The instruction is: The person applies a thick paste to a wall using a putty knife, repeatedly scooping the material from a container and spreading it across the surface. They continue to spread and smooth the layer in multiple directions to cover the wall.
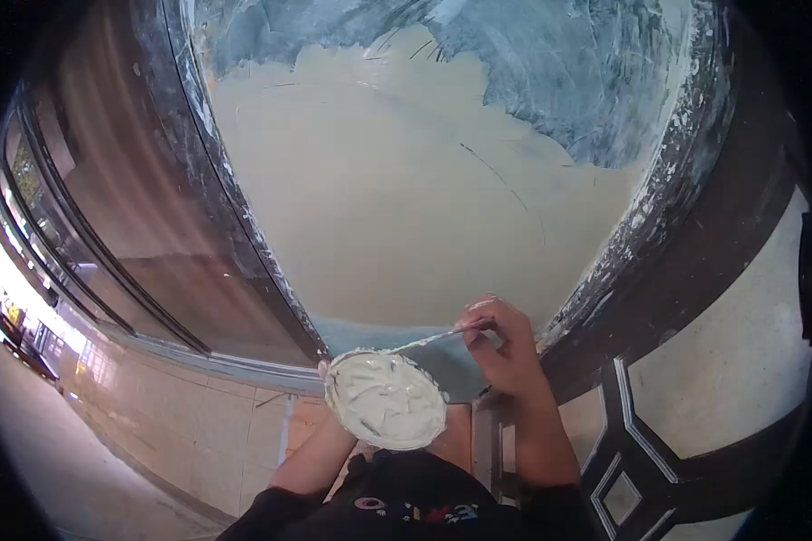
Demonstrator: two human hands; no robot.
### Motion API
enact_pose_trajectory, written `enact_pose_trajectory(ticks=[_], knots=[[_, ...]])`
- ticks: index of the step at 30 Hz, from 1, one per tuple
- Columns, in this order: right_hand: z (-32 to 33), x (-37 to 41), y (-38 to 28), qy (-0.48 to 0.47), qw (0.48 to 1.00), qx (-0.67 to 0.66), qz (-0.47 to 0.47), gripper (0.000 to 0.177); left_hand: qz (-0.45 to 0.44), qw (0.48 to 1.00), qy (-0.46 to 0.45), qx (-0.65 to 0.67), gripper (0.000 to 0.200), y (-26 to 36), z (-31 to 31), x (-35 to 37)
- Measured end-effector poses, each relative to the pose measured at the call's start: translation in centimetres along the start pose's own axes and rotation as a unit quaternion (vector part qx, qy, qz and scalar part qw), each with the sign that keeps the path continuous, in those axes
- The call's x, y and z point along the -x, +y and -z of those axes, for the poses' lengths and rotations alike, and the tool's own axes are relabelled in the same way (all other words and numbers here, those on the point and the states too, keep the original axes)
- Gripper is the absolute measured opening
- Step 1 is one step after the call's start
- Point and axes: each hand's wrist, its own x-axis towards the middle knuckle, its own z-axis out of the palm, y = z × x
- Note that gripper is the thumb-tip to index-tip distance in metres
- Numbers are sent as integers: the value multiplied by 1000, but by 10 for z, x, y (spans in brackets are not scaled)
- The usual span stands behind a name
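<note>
Lower centre, the right hand (505, 347) is closed round a scraper (429, 341), its blade tip on the rim of a pan (328, 389) of putty (385, 399). The left hand is hidden beneath the pan, so its grip cannot be told. Keeping the blade low and flat should load it cleanly. The half-coated wall (406, 198) is above.

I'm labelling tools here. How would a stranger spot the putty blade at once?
Find the pale wall panel between dark frames. At its lower edge is a round pan heaped with white putty. The blade is the thin grey strip from the pan's rim to the right hand, the only slim flat thing.
</note>
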Motion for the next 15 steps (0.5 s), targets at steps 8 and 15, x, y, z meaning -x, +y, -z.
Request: enact_pose_trajectory(ticks=[8,15], knots=[[15,1,-25,56,982,156,91,22,-162,843,-15,513,100,46,-4,-25],[1,-2,-63,-156,906,384,84,25,-218,889,9,402,99,68,-12,-35]])
